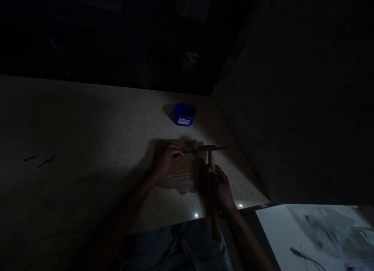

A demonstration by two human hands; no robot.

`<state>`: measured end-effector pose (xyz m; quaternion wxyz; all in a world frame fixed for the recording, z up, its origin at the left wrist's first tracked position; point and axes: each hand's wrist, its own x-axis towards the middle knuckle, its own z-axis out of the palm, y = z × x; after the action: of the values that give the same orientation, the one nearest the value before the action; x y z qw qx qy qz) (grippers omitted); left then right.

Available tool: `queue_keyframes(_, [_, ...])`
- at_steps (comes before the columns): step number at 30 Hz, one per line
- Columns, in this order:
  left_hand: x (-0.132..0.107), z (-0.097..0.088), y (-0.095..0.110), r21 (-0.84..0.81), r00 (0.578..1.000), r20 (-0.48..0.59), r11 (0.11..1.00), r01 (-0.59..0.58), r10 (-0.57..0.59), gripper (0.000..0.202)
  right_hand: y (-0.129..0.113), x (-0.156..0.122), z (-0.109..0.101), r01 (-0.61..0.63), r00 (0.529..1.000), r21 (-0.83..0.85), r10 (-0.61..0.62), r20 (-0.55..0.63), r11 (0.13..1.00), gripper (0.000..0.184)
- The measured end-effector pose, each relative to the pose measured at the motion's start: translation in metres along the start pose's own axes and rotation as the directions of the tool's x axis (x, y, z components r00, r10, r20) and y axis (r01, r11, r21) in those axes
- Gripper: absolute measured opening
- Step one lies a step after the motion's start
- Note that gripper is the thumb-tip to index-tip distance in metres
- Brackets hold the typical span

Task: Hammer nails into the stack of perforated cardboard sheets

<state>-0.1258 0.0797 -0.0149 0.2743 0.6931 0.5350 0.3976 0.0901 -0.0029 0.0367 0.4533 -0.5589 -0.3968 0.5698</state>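
Observation:
A small wooden block [182, 165] lies on the pale table [87, 138] in dim light. My left hand [165, 160] rests on the block, its fingertips pinched on a thin dark nail [183, 150] that lies near the block's far edge. My right hand [217, 185] is wrapped round the wooden handle of a hammer [212, 148]. The hammer's metal head hangs just right of the nail, at the block's far right corner.
A blue round tub [184, 114] with a label stands behind the block. Two loose nails [41, 160] lie far left on the table. A wall panel [292, 126] rises at the right. A white sheet [306, 232] with a wire lies at bottom right.

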Motion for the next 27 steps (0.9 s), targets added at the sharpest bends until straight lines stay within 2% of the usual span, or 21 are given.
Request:
queue_keyframes(5, [0.0, -0.001, 0.003, -0.021, 1.0, -0.007, 1.0, 0.006, -0.007, 0.012, 0.01, -0.004, -0.002, -0.05, 0.999, 0.09, 0.051, -0.018, 0.995, 0.037])
queue_keyframes(11, [0.0, -0.001, -0.001, -0.04, 1.0, -0.006, 0.999, -0.001, 0.001, 0.009, 0.003, -0.007, -0.003, 0.064, 0.998, -0.066, -0.065, -0.016, 0.996, 0.036])
queue_keyframes(18, [0.0, -0.001, -0.002, -0.033, 1.0, 0.011, 0.999, -0.014, 0.015, 0.012, -0.011, -0.012, 0.001, 0.053, 0.998, -0.146, -0.048, 0.037, 0.988, 0.037])
queue_keyframes(24, [-0.002, -0.02, 0.01, -0.063, 0.999, 0.035, 0.997, -0.035, 0.037, 0.038, -0.003, -0.013, -0.002, 0.029, 0.998, -0.008, -0.028, 0.049, 1.0, 0.038])
queue_keyframes(27, [-0.006, -0.035, 0.013, -0.106, 0.999, -0.034, 0.993, -0.046, 0.043, 0.04, -0.003, -0.014, -0.007, -0.02, 1.0, 0.043, 0.019, 0.024, 0.999, 0.039])
